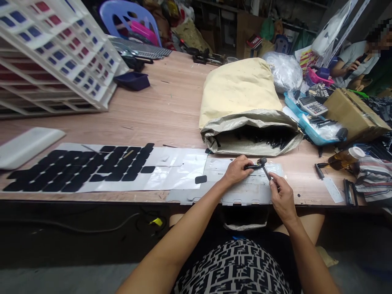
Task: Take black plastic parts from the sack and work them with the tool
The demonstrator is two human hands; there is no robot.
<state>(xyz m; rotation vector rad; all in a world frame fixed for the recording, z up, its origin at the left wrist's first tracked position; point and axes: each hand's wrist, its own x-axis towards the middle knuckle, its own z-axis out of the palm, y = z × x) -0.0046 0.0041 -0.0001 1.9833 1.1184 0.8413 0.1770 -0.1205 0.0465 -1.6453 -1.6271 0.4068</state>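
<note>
Plainly slim, black part (pixel 252 167), left hand (pixel 239 168) pinching it, right hand (pixel 283 194) closed round dark-headed silver tool (pixel 266 171).

Soft light, stretched blurry edges.

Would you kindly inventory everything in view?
Table: 1, brown, centre
Tool: 1, grey, right hand
Part: 1, black, left hand
Sheet: 1, white, left
Pads: many, black, on sheet
Sack: 1, cream, centre
Crate: 1, white, left
Tray: 1, purple, beside crate
Chair: 1, blue, behind table
Baskets: apparently 2, blue, right
Calculator: 1, grey, by baskets
Box: 1, brown, right
Bottle: 1, amber, right
Co-worker: 1, pale top, right
Clutter: uncountable, mixed, elsewhere
Left hand: 1, bare, centre
Right hand: 1, bare, centre
</note>
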